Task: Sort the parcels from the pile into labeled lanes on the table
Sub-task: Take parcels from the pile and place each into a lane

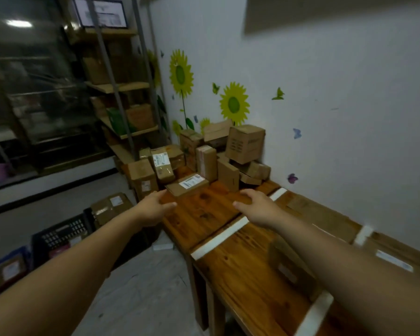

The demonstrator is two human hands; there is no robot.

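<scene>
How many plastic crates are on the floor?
2: a black crate left of the table, a blue crate at the picture's left edge. Others may be hidden.

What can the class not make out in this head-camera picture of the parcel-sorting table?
Head view: the flat parcel has label print too small and blurred to read.
Head view: the parcel behind the right forearm is partly covered and blurred.
Head view: the blue crate is cut by the left edge.

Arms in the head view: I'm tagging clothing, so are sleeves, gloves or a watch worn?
None show. The left hand and right hand are ungloved; no sleeve appears up to the frame's edge, and no watch or ring is visible.
</scene>
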